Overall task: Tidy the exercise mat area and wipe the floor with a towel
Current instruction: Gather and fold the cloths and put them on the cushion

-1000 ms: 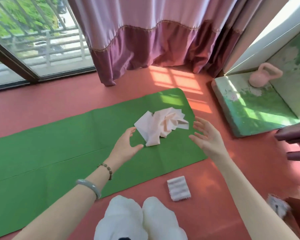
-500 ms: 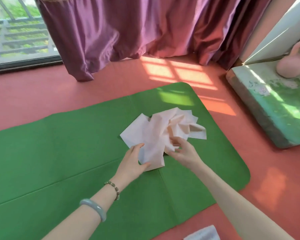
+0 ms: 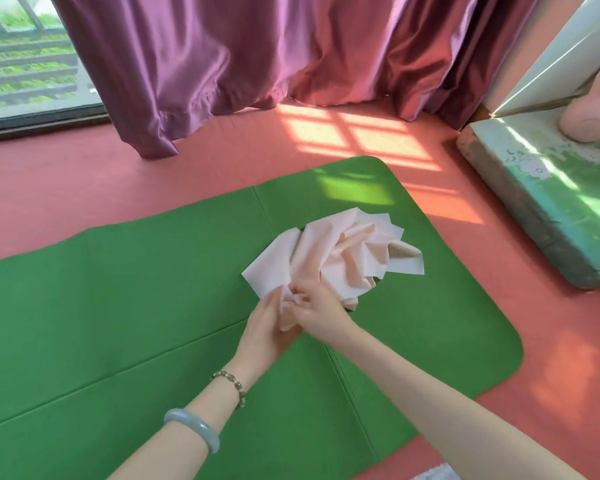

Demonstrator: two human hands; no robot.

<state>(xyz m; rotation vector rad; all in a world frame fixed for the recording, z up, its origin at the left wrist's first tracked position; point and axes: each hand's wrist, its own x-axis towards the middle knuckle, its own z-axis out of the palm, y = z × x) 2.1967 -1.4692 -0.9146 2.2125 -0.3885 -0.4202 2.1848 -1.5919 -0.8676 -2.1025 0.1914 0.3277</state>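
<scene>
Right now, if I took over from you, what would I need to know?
Left hand: grips the near corner of the crumpled pale pink cloth.
Right hand: pinches the same corner, right beside the other hand.
The cloth lies mostly on the right end of the green mat, which is spread flat on the red floor.
Done: cloth grasped.
Left: lift the cloth off the mat, tidy up, wipe the floor.

the 2 arms reach forward; left hand (image 3: 265, 329) and right hand (image 3: 321, 315) meet, seemingly each pinching cloth (image 3: 340, 258)
</scene>
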